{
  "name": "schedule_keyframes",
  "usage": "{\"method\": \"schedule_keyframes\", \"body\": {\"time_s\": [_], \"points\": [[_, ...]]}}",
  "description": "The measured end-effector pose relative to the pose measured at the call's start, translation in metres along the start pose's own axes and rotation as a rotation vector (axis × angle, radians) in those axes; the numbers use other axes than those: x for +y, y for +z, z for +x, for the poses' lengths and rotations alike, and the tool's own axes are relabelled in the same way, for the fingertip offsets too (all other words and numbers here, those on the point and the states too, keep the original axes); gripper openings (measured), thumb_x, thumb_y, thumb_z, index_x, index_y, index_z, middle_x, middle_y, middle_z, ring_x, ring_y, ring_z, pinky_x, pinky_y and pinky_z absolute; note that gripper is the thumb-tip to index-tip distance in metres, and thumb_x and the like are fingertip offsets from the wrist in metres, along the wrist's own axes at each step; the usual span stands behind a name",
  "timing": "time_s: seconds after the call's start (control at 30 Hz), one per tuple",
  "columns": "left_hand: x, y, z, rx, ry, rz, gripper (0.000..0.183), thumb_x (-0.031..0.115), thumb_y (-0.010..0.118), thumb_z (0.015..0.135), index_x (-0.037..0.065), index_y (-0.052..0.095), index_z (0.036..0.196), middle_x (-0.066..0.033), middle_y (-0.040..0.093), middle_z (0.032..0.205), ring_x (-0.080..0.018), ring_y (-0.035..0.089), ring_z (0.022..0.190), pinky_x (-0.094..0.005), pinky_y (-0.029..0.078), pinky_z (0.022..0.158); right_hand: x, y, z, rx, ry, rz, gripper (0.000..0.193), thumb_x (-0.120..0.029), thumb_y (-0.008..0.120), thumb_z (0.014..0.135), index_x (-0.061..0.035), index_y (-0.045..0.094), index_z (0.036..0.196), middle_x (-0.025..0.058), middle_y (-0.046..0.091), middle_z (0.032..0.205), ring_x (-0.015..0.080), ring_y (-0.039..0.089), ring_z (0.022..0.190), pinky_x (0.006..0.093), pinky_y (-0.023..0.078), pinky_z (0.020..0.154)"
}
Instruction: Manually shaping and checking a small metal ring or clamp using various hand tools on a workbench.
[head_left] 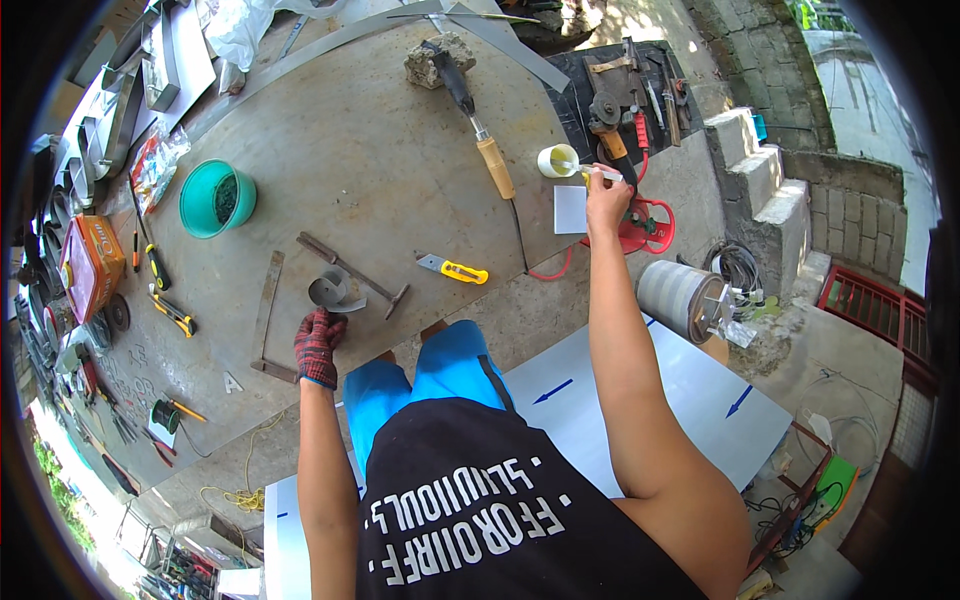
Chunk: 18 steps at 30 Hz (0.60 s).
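My left hand (318, 348), in a red and black knitted glove, has its fingers closed at the lower edge of a curled grey metal strip (326, 291) on the metal-topped table. My bare right hand (606, 205) reaches far right and pinches a slim white stick-like tool (598, 172). Its tip is inside a small white cup (548, 162); I cannot make out whether it is a brush. Below the cup lies a white square pad (570, 210). A wooden-handled soldering iron (493, 165) leans with its dark head on a rough stone (424, 66).
Near my left hand lie a T-shaped metal bar (345, 262) and a metal square (268, 310). A yellow utility knife (462, 272) is centre front. A green bucket (192, 200) stands left. At the far right are an angle grinder (608, 130) and a red stand (655, 228).
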<state>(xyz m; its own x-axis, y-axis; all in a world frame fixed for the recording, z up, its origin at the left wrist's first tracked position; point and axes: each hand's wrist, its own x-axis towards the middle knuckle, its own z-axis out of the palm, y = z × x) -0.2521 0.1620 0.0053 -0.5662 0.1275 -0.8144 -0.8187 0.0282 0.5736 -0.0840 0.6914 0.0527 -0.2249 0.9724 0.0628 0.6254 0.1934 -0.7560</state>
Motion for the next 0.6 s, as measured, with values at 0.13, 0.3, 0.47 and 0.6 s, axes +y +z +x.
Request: {"method": "schedule_keyframes", "body": {"time_s": [0.13, 0.3, 0.47, 0.6], "points": [[-0.001, -0.009, 0.002, 0.004, -0.023, 0.049, 0.03, 0.028, 0.069, 0.099, 0.002, 0.063, 0.113, -0.011, 0.072, 0.099, -0.0204, 0.074, 0.079, -0.0295, 0.06, 0.071, 0.011, 0.003, 0.004, -0.053, 0.013, 0.062, 0.019, -0.014, 0.067, 0.095, 0.0012, 0.075, 0.103, 0.0117, 0.076, 0.092, 0.02, 0.073, 0.083, 0.0335, 0.056, 0.077], [0.004, 0.002, 0.001, -0.029, -0.022, 0.085, 0.038, 0.033, 0.067, 0.1, 0.002, 0.061, 0.121, -0.0106, 0.071, 0.105, -0.0201, 0.073, 0.087, -0.0303, 0.059, 0.076, -0.001, -0.022, 0.003, 0.045, 0.121, 0.196, 0.018, -0.011, 0.066, 0.098, 0.0, 0.073, 0.11, 0.0044, 0.072, 0.089, 0.0081, 0.062, 0.071, 0.0231, 0.048, 0.062], [0.007, 0.006, -0.004, -0.044, -0.025, 0.015, 0.036, 0.027, 0.07, 0.098, -0.001, 0.065, 0.12, -0.0116, 0.07, 0.107, -0.0193, 0.071, 0.087, -0.0324, 0.061, 0.082, -0.071, -0.037, -0.052, -0.06, 0.111, 0.309, 0.021, -0.012, 0.064, 0.1, 0.0017, 0.073, 0.114, 0.0056, 0.072, 0.094, 0.0065, 0.06, 0.074, 0.0245, 0.05, 0.067], [0.016, 0.013, -0.008, -0.018, -0.078, -0.017, 0.035, 0.025, 0.072, 0.097, -0.002, 0.066, 0.119, -0.0118, 0.07, 0.108, -0.0189, 0.07, 0.086, -0.031, 0.06, 0.082, -0.14, 0.001, -0.167, -0.375, 0.043, 0.364, 0.019, -0.014, 0.066, 0.1, -0.0003, 0.072, 0.112, 0.0039, 0.071, 0.095, 0.0065, 0.062, 0.081, 0.0219, 0.048, 0.073]]}}
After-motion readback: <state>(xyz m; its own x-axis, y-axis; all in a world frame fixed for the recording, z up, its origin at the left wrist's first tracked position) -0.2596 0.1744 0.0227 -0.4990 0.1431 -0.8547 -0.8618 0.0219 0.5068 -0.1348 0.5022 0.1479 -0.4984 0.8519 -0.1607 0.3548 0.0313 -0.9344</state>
